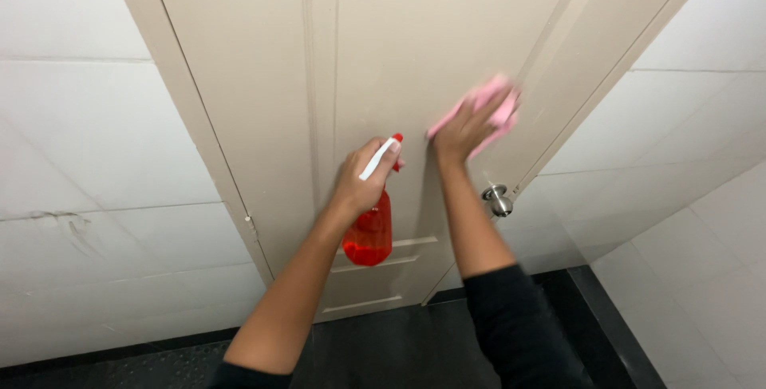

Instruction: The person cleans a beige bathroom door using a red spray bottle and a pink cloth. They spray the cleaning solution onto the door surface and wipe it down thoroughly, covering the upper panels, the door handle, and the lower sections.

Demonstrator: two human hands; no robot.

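**Door surface: both hands engaged, 1 cloth and 1 spray bottle in use**

The beige panelled door (399,54) serves as the reference. The right hand (471,124) lies flat against the door's upper right panel, fingers spread and pressing a pink cloth (488,106) onto the surface; the cloth is blurred and shows past the fingers above and below. The left hand (363,177) is clenched around the neck of a red spray bottle (369,233) with a white trigger, held in front of the door's middle panel, just left of the right wrist. The bottle body hangs below the fist, nozzle pointing toward the cloth. A round metal door knob (498,199) sits at the door's right edge, below the cloth. White wall tiles (96,157) flank the door frame on both sides; a dark floor (383,349) runs beneath it.
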